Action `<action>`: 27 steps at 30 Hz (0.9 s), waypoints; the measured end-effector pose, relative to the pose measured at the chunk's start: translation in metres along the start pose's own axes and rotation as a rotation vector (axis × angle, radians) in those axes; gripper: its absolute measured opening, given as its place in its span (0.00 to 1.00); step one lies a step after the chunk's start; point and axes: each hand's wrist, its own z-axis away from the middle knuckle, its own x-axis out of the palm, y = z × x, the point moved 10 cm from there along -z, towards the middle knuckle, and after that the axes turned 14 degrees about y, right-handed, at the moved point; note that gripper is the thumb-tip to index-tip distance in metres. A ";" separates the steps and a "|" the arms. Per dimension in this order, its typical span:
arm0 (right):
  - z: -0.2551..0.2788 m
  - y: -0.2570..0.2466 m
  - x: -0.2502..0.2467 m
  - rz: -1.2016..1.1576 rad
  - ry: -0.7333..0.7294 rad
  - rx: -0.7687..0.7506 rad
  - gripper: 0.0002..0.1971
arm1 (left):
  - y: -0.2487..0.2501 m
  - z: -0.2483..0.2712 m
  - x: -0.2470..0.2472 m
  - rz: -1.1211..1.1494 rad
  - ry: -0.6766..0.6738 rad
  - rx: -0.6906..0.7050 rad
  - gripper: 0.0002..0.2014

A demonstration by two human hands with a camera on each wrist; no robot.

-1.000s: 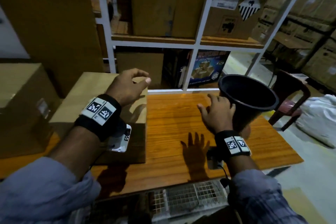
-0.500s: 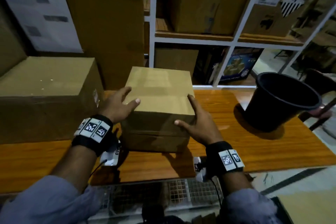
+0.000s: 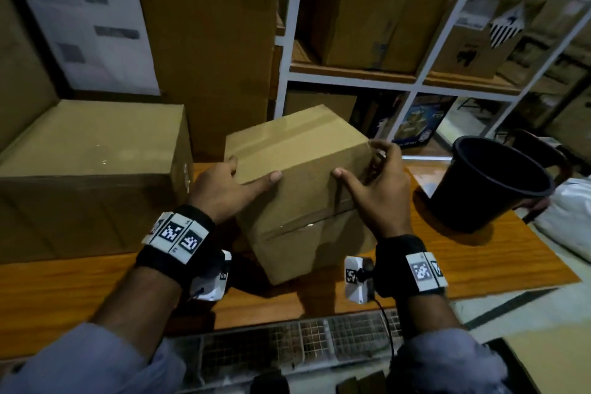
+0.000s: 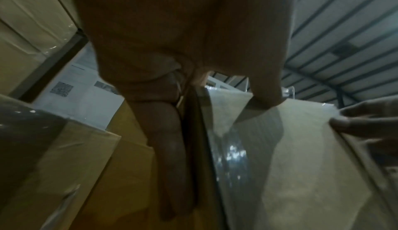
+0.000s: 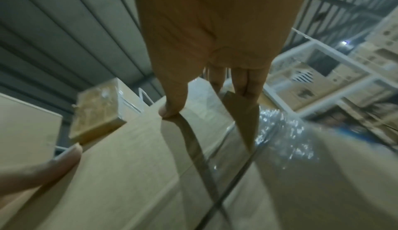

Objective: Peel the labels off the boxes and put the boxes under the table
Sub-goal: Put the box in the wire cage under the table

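A small taped cardboard box (image 3: 300, 169) stands tilted on the wooden table (image 3: 479, 265), one corner turned toward me. My left hand (image 3: 230, 189) holds its left side, thumb laid across the near top edge. My right hand (image 3: 377, 189) grips the right side, fingers curled over the far right corner. In the left wrist view my left hand (image 4: 172, 46) lies along the box (image 4: 290, 165), with clear tape shining on it. In the right wrist view my right hand (image 5: 215, 29) presses the box (image 5: 129, 174). No label shows on the faces in view.
A larger cardboard box (image 3: 89, 169) sits on the table just left of my left hand. A black bucket (image 3: 492, 182) stands to the right. Behind are a white shelf frame (image 3: 351, 77) with cartons and an upright cardboard sheet (image 3: 208, 51). A wire grille (image 3: 303, 349) lies below the table's near edge.
My right hand left the bucket and came to the small box's right side. Both hands took hold of the box, then tilted and turned it from lying flat.
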 end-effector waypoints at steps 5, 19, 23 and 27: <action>-0.021 -0.036 0.022 0.055 -0.068 -0.105 0.42 | -0.005 0.001 -0.016 -0.107 0.040 -0.073 0.51; 0.019 0.063 0.046 0.313 -0.185 0.447 0.68 | 0.025 -0.015 -0.025 -0.239 0.171 0.051 0.35; 0.023 0.085 0.048 0.262 -0.141 0.556 0.70 | 0.023 -0.025 -0.023 -0.242 0.223 0.070 0.32; 0.045 0.089 0.059 0.087 -0.194 0.531 0.62 | 0.013 -0.034 -0.029 -0.300 0.310 0.116 0.36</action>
